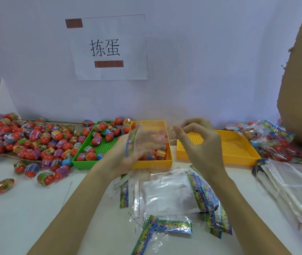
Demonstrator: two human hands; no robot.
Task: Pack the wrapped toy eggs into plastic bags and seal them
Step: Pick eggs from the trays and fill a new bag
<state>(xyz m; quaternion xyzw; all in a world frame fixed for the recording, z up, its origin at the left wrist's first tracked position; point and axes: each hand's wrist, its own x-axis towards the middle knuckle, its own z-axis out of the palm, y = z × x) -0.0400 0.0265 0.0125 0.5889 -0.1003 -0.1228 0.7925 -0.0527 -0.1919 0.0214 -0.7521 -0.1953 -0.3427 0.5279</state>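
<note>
Plastic bag (pixel 143 138), clear with a colourful printed edge, is held up above the desk (pixel 18 208) in front of the middle yellow tray (pixel 152 163). Left hand (pixel 128 151) holds its side, blurred; right hand (pixel 198 142) pinches its top edge between thumb and forefinger. Wrapped toy eggs (pixel 27 137) lie heaped at left and in the green tray (pixel 84 160). Empty bags (pixel 174 199) lie below.
</note>
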